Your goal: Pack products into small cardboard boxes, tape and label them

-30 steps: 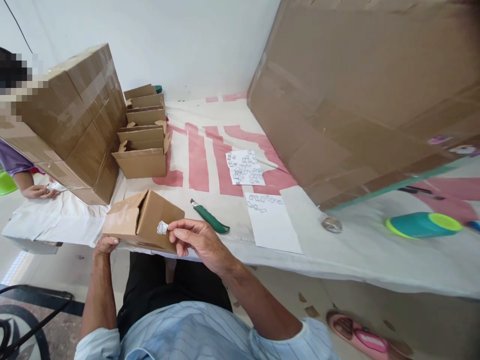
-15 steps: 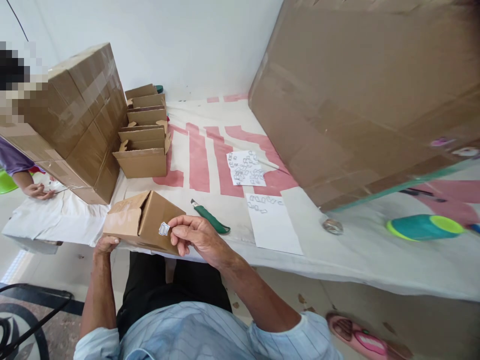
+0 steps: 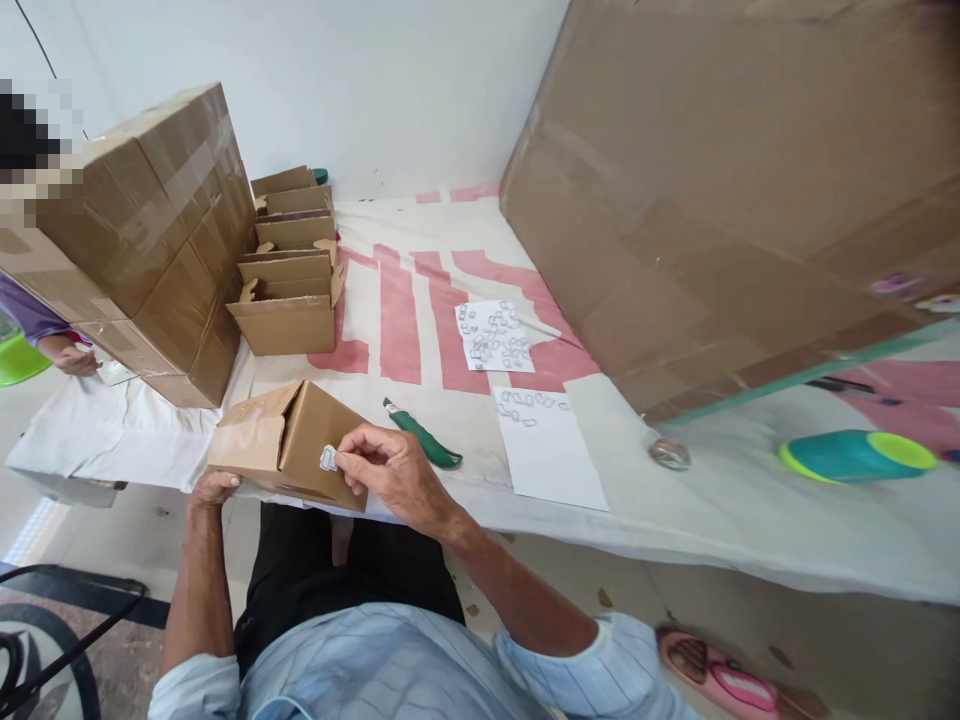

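A closed, taped cardboard box [image 3: 319, 450] lies tilted at the table's front edge. My left hand [image 3: 215, 487] is closed on its lower left corner, with the fingers partly hidden under the box. Between the thumb and forefinger of my right hand [image 3: 390, 470] is a small white paper label [image 3: 328, 458] with a dark printed outline. The label is against or just over the box's right-hand face; I cannot tell whether it sticks. A green utility knife [image 3: 424, 435] rests on the cloth just behind my right hand.
Open cardboard boxes [image 3: 289, 325] stand in a row behind, beside stacked taped cartons [image 3: 161, 260]. Two paper sheets [image 3: 495, 338] with small labels lie mid-table. A tape roll [image 3: 669, 454], a teal bottle [image 3: 847, 457] and a huge carton [image 3: 720, 220] are at right. A co-worker's hand [image 3: 75, 358] shows far left.
My right hand's fingers have drawn in closer around the label, and the label has turned slightly against the box face. The co-worker's hand at far left has changed its pose.
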A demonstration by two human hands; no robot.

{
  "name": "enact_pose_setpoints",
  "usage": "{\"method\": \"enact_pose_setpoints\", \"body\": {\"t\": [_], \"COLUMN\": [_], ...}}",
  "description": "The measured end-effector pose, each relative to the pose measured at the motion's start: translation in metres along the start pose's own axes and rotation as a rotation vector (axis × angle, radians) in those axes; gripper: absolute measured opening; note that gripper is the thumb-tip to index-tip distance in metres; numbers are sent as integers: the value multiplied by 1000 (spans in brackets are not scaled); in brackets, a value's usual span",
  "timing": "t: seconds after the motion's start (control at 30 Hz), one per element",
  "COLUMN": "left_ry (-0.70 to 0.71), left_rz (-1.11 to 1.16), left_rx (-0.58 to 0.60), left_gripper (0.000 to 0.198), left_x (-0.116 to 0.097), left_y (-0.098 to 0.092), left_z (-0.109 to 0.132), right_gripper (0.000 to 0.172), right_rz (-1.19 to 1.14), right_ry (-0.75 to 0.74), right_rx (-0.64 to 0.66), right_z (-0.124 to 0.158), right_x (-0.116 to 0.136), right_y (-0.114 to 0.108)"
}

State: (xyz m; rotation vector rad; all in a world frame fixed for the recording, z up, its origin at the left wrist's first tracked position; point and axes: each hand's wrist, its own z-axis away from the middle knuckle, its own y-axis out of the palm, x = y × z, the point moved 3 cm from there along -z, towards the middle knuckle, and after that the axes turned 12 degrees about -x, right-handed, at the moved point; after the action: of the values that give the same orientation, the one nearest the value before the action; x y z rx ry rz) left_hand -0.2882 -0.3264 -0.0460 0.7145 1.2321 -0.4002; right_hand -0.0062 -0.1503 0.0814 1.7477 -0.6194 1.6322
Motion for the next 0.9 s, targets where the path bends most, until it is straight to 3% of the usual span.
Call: {"method": "enact_pose_setpoints", "body": {"t": [0.23,0.4,0.6,0.7,0.8,0.9], "left_ry": [13,35,144,205,345,692], "left_rz": [-21,-88,-190,-458,-770,-1005], "left_rx": [-64,-118,-192,-161,-182,-437], "left_gripper": [79,85,93,103,110,89], "left_x": [-5,-13,-60,-92,-120,-141], "left_y": [1,6,15,23,35,62], "left_z": [2,-1,-14,-15,3,44], "right_gripper": [29,31,38,39,38,36], "right_rz": [6,-134,-311,-380,-383,-312], "right_ry": [-107,-128,-37,25,72,80], "right_rx": [-43,-71,-88,-83,-102,-120], "right_z": [13,12,7,9,14,21], "right_x": [-2,-9,-15,-11,-5,2], "right_y": [-8,-20,-37,-43,-49,-51]}}
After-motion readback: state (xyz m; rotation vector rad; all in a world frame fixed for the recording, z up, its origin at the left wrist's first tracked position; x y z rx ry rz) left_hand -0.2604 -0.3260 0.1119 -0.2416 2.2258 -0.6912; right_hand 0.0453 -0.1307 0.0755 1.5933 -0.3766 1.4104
